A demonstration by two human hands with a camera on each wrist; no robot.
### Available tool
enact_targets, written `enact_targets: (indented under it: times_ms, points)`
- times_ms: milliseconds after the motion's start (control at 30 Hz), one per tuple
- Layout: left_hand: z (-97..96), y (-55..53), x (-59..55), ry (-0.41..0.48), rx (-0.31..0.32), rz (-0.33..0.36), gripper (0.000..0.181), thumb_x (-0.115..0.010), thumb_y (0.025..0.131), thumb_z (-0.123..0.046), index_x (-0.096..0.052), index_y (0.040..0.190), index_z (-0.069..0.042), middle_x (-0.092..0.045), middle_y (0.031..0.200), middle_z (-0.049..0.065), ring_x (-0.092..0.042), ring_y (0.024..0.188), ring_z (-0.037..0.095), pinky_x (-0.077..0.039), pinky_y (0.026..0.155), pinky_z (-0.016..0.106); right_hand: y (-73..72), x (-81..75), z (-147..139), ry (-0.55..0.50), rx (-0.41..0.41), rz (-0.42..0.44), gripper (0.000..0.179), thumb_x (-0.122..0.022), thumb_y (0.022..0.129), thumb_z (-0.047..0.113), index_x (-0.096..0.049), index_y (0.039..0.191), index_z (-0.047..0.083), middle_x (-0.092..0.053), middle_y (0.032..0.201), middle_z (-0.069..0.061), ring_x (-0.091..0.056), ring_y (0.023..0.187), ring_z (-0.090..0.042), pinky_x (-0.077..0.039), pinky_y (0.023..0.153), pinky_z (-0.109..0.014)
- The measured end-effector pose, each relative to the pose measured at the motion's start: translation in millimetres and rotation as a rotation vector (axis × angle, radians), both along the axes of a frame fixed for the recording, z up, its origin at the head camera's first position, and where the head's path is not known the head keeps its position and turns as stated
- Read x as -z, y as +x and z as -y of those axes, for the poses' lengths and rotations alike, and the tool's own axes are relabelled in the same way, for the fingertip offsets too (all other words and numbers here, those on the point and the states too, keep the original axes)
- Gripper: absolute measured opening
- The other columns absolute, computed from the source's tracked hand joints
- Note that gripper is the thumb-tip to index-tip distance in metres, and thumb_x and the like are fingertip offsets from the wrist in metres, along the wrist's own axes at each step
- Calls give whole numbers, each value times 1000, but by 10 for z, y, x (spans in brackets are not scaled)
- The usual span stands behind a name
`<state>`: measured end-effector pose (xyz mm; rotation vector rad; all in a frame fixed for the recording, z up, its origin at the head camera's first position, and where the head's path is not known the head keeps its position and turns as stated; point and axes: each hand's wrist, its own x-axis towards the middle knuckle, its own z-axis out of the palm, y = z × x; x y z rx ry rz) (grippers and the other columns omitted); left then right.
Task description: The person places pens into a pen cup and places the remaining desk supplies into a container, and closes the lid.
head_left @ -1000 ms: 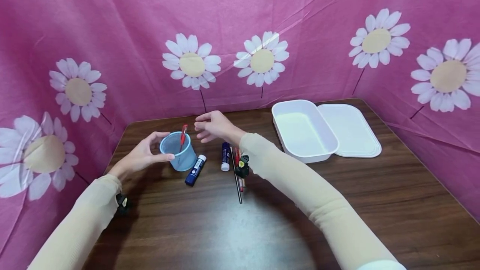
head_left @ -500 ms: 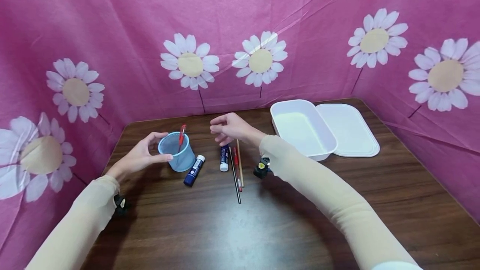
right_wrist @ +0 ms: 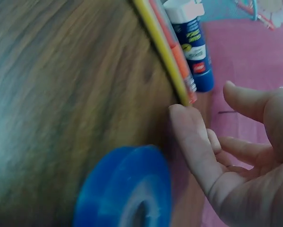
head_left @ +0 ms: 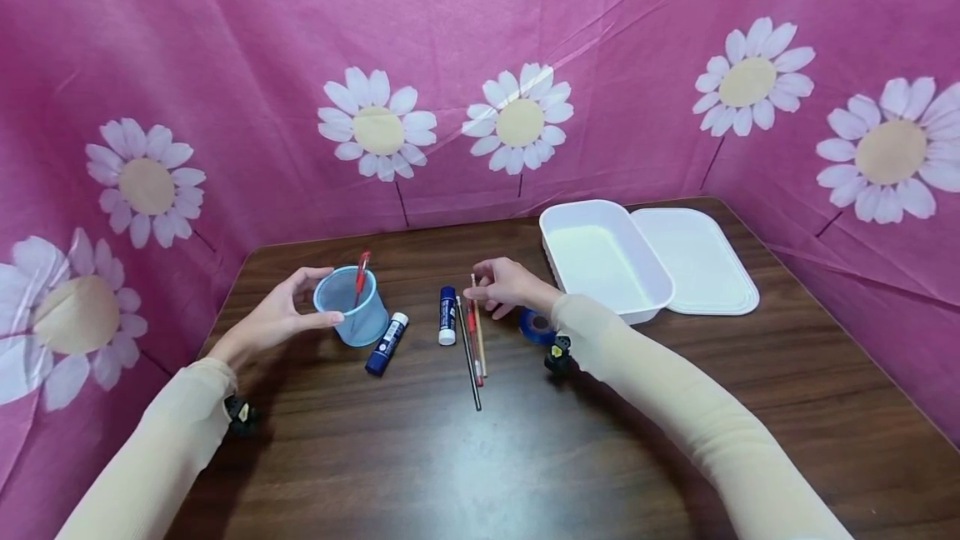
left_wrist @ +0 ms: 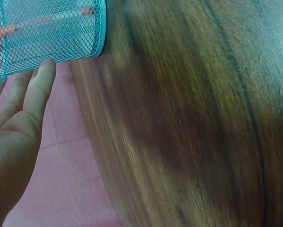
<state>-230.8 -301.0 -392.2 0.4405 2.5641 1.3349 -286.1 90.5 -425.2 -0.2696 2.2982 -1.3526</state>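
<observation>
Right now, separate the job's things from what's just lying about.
Likely in the job:
mesh cup, in left grip
red pen inside it
pencils and second red pen, near right grip

Apparently lying about:
glue sticks
blue roll
white tub
white lid

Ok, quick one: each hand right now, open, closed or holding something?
Left hand: holding the blue mesh cup between thumb and fingers.
Right hand: open, holding nothing, fingers near the end of the yellow pencil.

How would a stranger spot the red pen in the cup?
On the brown table, the left hand grips a light-blue mesh cup. The red pen leans inside it, top poking above the rim. The other red pen lies on the table.
</observation>
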Motion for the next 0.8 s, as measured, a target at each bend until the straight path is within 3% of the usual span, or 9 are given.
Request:
enact_targets:
  times_ms: [167,400,567,800]
  points:
    - [7,9,-35,-31,4,-4,79,-81,89,-29,-36,151,-8,-49,141,15,-48,125,33,-50,90,30,-45,102,9,9,58,28,73,-83,88,27,-47,145,0,-62,95,-12,-63,69,-20,-61,60,-36]
    - [-22,46,34,-34,15,-33,78,-80,90,-28,-37,151,-8,-52,139,15,-51,125,33,-48,97,42,-29,162,49,73,176,35,60,-88,82,29,-56,126,4,-64,89,-14,-63,60,-21,-59,54,-35]
    - [-38,90,101,-30,18,-35,78,-81,90,-29,-38,152,-10,-55,136,14,-53,124,30,-45,101,48,-16,189,54,127,177,44,54,-87,83,25,-57,122,3,-66,88,-14,-63,58,-19,-59,53,-35]
    - [-26,72,74,-29,2,-56,76,-80,90,-28,-38,152,-12,-55,136,13,-52,123,28,-45,101,47,-89,176,68,78,178,55,40,-84,86,17,-61,116,0,-67,81,-13,-61,52,-16,-59,52,-33]
